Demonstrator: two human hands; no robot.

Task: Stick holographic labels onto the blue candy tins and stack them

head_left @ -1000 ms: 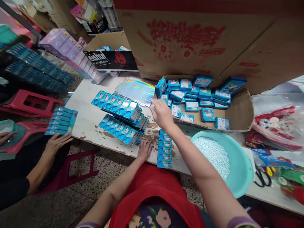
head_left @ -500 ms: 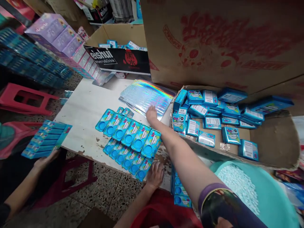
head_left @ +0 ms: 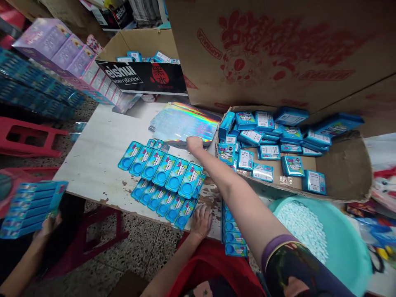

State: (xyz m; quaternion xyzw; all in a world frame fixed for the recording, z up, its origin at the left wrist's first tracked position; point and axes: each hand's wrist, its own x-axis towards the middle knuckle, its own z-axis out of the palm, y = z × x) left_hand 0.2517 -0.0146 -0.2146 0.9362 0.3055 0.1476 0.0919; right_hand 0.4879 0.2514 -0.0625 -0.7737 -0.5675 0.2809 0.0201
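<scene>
Silvery sheets [head_left: 182,121], right hand [head_left: 194,143] there now apparently more curled

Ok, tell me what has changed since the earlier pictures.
The right hand has moved left from beside the open brown box to the near edge of the silvery sheets; its grip is hidden. A co-worker's hand has drawn a block of blue packs leftward off the table. The left hand still rests on the table beside the stacked blue cards; those and the box stayed put.
</scene>
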